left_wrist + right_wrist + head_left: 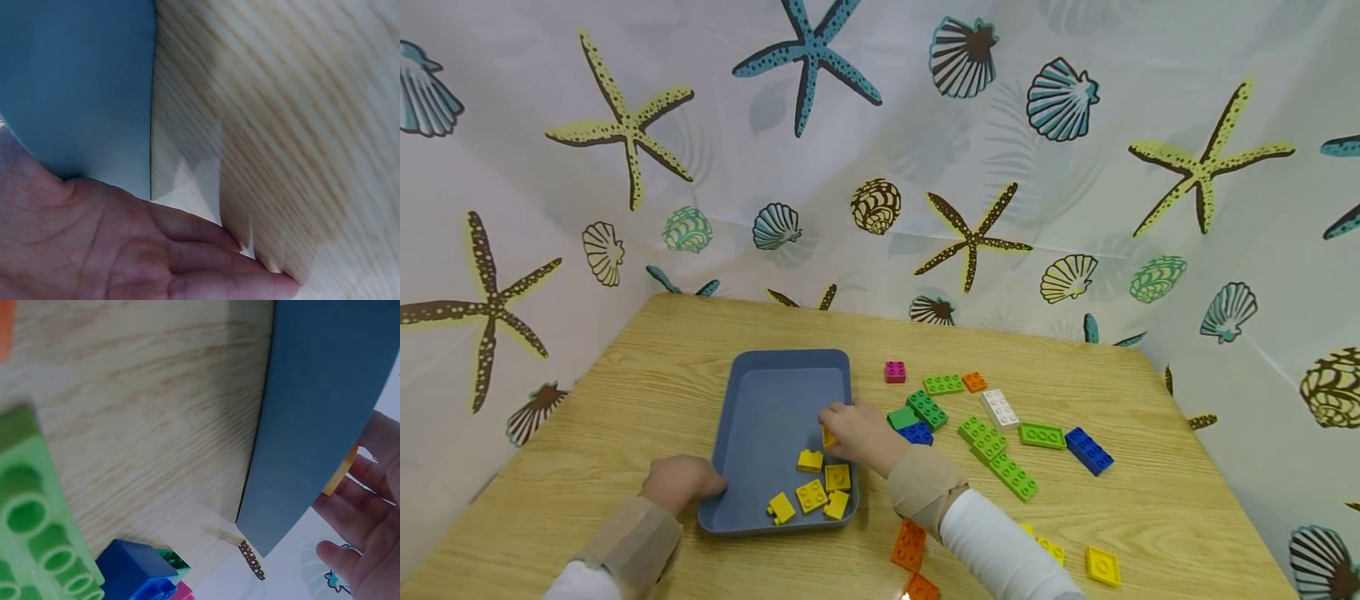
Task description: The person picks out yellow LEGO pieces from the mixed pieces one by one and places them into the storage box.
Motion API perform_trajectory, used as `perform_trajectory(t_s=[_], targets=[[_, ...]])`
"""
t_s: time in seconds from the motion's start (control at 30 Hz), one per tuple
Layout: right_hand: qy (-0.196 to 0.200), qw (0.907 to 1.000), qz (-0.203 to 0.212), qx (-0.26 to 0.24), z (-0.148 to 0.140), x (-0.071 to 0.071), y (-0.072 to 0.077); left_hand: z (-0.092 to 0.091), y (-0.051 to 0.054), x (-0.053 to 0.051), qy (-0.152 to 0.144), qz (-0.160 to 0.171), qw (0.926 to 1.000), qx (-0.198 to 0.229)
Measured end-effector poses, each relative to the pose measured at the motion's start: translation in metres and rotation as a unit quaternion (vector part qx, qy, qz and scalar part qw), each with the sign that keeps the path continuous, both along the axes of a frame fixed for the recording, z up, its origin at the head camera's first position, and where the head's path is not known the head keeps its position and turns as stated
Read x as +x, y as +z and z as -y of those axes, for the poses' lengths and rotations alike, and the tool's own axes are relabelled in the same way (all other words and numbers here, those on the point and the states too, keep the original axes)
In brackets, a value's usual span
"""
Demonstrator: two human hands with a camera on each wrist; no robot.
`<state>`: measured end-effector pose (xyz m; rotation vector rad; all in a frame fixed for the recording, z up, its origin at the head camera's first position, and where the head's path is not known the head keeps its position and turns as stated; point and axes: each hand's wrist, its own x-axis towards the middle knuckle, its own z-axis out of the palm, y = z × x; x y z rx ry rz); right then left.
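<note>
My left hand [681, 482] is at the near left side of a grey-blue tray [718, 454]. Its thumb hooks over the rim, and the left wrist view shows the other fingers [219, 262] stretched out below the tray wall [94, 94]. Over the tray's right side, my right hand [861, 433] pinches a yellow toy building brick [828, 437]; part of this brick [340, 474] shows between the fingers past the wall in the right wrist view. Several yellow bricks [811, 496] lie in the tray's near right part.
Right of the tray, green bricks [927, 409], blue bricks [1088, 451], a white brick [1000, 409] and a pink brick [895, 372] are spread over the wooden table [1150, 433]. Orange bricks [909, 544] and a yellow brick [1102, 566] lie nearer. A patterned curtain [880, 150] surrounds the table.
</note>
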<state>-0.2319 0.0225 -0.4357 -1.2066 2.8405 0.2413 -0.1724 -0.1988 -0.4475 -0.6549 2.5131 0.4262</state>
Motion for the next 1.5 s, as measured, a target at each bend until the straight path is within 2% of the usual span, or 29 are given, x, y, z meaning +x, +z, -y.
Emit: perform_trajectory(t_s=[0.2, 0.33, 0.43, 0.63, 0.83, 0.97, 1.17, 1.27, 1.43, 1.5], targets=[[-0.014, 0.9998, 0.009, 0.004, -0.001, 0.000, -0.004, 0.000, -0.001, -0.001, -0.006, -0.001, 1.0000, 0.000], [-0.016, 0.9997, 0.013, -0.014, -0.004, -0.001, -0.005, 0.000, -0.001, -0.002, -0.046, 0.009, 0.9989, -0.007], [-0.011, 0.9994, 0.013, -0.031, -0.007, -0.001, -0.004, 0.001, 0.000, -0.002, -0.063, 0.014, 0.9979, -0.009], [-0.001, 0.9971, 0.029, -0.070, -0.016, -0.001, 0.000, 0.001, 0.001, -0.002, -0.043, 0.010, 0.9990, -0.006], [0.008, 0.9940, 0.043, -0.100, -0.029, 0.000, 0.003, 0.004, -0.001, -0.004, -0.039, 0.014, 0.9991, -0.008], [-0.011, 0.9943, 0.052, -0.092, -0.041, 0.001, 0.006, 0.006, -0.003, -0.005, -0.063, 0.023, 0.9977, -0.015], [-0.059, 0.9919, 0.088, -0.070, -0.064, 0.002, 0.011, 0.007, -0.002, -0.004, -0.070, 0.026, 0.9971, -0.015], [-0.058, 0.9917, 0.089, -0.072, -0.076, 0.004, 0.010, 0.008, -0.001, -0.003, -0.082, 0.025, 0.9962, -0.017], [-0.053, 0.9917, 0.087, -0.079, -0.094, 0.006, 0.008, 0.008, 0.001, -0.002, -0.051, 0.020, 0.9984, -0.015], [-0.062, 0.9910, 0.091, -0.077, -0.101, 0.008, 0.007, 0.009, 0.001, -0.002, -0.055, 0.022, 0.9981, -0.017]])
